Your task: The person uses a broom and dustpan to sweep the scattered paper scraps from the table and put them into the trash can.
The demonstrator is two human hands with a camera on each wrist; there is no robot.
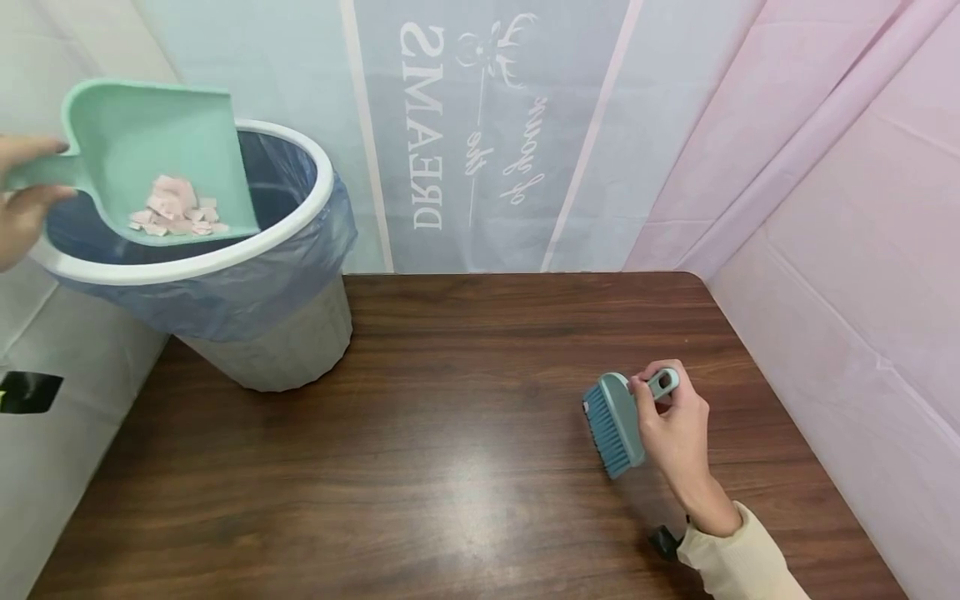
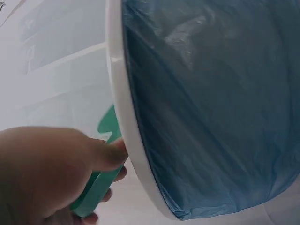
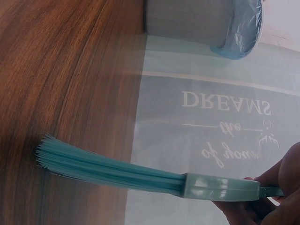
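Observation:
My left hand (image 1: 26, 200) grips the handle of a mint-green dustpan (image 1: 165, 137) at the left of the head view. The pan is above the mouth of a trash bin (image 1: 277, 342), and torn pale-pink paper scraps (image 1: 176, 207) lie in a small pile near its lower edge. In the left wrist view the thumb presses the green handle (image 2: 101, 187) close beside the bin's white rim (image 2: 123, 89). At the right, my right hand (image 1: 678, 425) holds a small green hand brush (image 1: 618, 425) by its handle, its teal bristles (image 3: 103, 171) pointing left.
A blue plastic liner (image 1: 262, 292) is folded over the bin, which stands at the back left of the brown wooden table (image 1: 450, 400). Behind hangs a grey-blue cloth printed with white lettering (image 1: 423, 125). Pale cloth (image 1: 847, 267) closes off the right side.

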